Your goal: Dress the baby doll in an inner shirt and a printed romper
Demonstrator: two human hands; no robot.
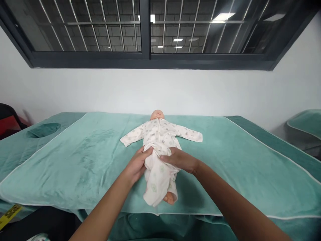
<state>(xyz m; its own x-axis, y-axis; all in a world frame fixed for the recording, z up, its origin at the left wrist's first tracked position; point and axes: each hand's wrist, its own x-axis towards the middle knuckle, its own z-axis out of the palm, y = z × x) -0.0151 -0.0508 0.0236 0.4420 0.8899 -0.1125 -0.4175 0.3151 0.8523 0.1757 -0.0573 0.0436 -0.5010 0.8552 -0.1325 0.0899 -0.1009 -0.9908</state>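
A baby doll [157, 114] lies on its back on a teal towel [82, 160], head toward the wall. It wears a white printed sleepsuit [160, 134] with both sleeves spread out. My left hand [136, 164] grips the suit's fabric at the doll's left hip side, fingers closed on the cloth. My right hand [179, 159] lies over the waist with fingers curled on the fabric. One bare doll foot [170, 198] shows below the bunched leg of the suit.
The towel covers a massage-style table [15, 147] with a face hole [43, 130] at the far left. A white wall and a dark barred window [145, 30] stand behind. Another teal-covered surface [304, 124] is at the right. A red and black object [8, 122] sits at far left.
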